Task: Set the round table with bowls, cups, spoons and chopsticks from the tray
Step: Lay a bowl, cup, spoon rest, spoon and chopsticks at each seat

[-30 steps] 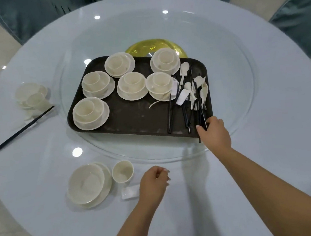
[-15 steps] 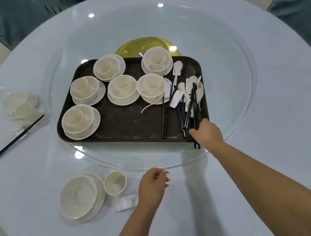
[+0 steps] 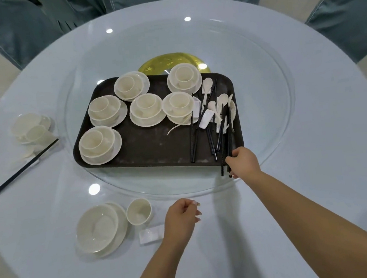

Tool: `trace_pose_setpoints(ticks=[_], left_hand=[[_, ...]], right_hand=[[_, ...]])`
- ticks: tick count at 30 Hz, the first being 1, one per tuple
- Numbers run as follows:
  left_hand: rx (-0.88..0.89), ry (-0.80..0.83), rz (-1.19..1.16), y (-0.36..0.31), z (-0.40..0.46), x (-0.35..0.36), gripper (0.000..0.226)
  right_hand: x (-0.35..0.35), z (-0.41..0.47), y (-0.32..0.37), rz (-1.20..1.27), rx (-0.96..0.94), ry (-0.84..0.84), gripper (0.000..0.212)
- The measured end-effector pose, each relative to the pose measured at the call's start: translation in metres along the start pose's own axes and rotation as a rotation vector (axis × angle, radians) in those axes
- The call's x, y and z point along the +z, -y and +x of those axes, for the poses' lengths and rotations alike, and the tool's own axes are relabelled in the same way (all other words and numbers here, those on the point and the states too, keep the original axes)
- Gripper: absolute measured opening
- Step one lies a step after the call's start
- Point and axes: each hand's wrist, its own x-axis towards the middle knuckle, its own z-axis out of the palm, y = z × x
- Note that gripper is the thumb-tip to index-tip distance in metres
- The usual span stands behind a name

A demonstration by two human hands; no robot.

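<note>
Single head cam, above table [image 3: 312,125] edge at 6 o'clock, facing forward-down toward 12; close range, whole tabletop in frame.

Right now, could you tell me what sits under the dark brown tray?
The dark brown tray rests on the round glass turntable. A yellow-gold disc pokes out past its far edge; how far that extends beneath is covered by the tray.

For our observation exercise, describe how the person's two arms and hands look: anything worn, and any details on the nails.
Both forearms are bare, with no sleeves, watch, bracelet or rings in view. The left hand has long, pale nails reaching past the fingertips. The right hand wears no glove either; its nails are mostly hidden.
</note>
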Motion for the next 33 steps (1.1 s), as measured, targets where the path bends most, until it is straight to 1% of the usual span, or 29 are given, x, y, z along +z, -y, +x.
trace_pose_setpoints(ticks=[2,8,14,18,22,25,28,33], left_hand=[[0.0,0.0,-0.011,0.001,-0.003,-0.002,0.017],[-0.036,0.039,-0.047,0.001,-0.01,-0.002,0.021],[-0.097,0.12,-0.137,-0.007,-0.017,0.008,0.021],[-0.116,0.177,-0.189,-0.013,-0.021,0.014,0.022],[-0.129,0.255,-0.265,-0.019,-0.024,0.016,0.026],[-0.113,0.275,-0.295,-0.022,-0.025,0.014,0.028],[-0.108,0.26,-0.298,-0.021,-0.025,0.01,0.026],[-0.097,0.182,-0.328,-0.013,-0.025,0.001,0.014]], right_hand=[[-0.001,-0.009,0.001,0.109,0.04,0.031,0.027],[-0.001,-0.043,-0.003,0.357,0.136,0.11,0.011],[-0.003,-0.077,-0.011,0.412,0.201,0.167,0.014],[-0.001,-0.098,-0.013,0.465,0.191,0.219,0.012],[0.006,-0.119,-0.016,0.443,0.152,0.289,0.008],[0.01,-0.129,-0.019,0.383,0.101,0.358,0.009],[0.013,-0.136,-0.023,0.347,0.045,0.42,0.013],[0.019,-0.142,-0.023,0.294,-0.036,0.499,0.019]])
